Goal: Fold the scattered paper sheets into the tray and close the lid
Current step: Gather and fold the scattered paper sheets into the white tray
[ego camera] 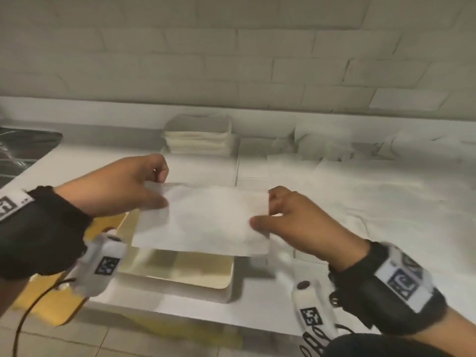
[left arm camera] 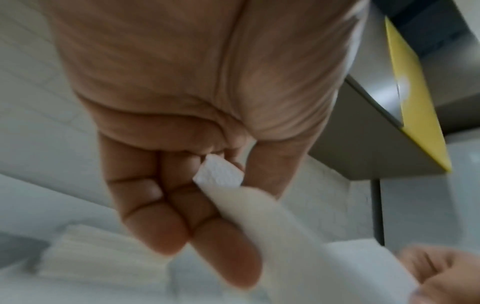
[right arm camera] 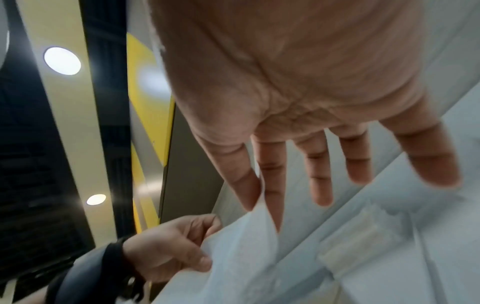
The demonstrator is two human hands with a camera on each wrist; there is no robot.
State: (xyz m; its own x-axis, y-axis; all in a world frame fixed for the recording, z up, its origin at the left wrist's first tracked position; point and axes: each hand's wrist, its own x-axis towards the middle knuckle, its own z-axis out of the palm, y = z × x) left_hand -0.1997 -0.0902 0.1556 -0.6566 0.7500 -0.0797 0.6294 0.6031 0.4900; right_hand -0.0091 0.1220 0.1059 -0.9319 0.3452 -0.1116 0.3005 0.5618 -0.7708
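Observation:
A white paper sheet (ego camera: pixel 203 220) hangs stretched between my two hands just above the cream tray (ego camera: pixel 229 279) at the counter's front edge. My left hand (ego camera: pixel 162 189) pinches the sheet's left edge between thumb and fingers; the left wrist view shows a paper corner (left arm camera: pixel 221 174) poking out of that pinch. My right hand (ego camera: pixel 262 212) pinches the right edge. In the right wrist view thumb and forefinger clamp the sheet (right arm camera: pixel 246 257) while the other fingers (right arm camera: pixel 322 174) stay straight. The sheet hides the tray's far half. A yellow flat panel (ego camera: pixel 51 307) lies left of the tray under my left arm.
A stack of folded white sheets (ego camera: pixel 198 140) stands at the back of the counter by the brick wall. Several loose sheets (ego camera: pixel 334 150) lie spread over the right side. A dark marbled surface (ego camera: pixel 23 150) borders the counter at far left. The floor shows below the front edge.

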